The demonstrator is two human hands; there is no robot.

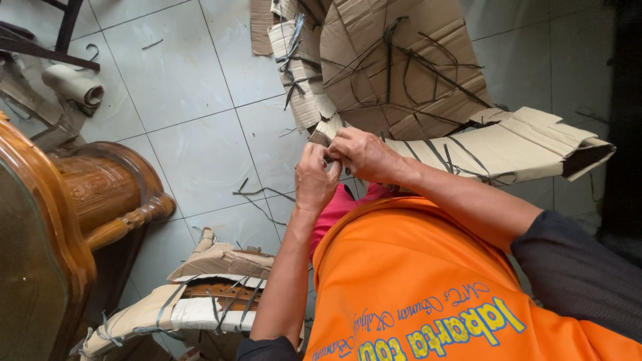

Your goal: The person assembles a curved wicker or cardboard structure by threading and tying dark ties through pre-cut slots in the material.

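Note:
My left hand [314, 177] and my right hand [364, 155] meet at the near end of a long piece of furniture wrapped in brown cardboard [508, 144] and bound with dark plastic straps. Both hands pinch at the cardboard edge and a strap there; the fingertips hide the exact grip. The wrapped piece runs from my hands to the right. A larger rounded cardboard-wrapped part [401, 67], crossed by loose dark straps, rises behind it. My orange shirt fills the lower right.
A carved, polished wooden furniture piece [100, 194] stands at the left. Another cardboard-wrapped wooden part [200, 294] lies on the pale tiled floor [180, 100] at the bottom. A paper roll [77, 83] lies top left. Cut strap scraps [257, 197] litter the tiles.

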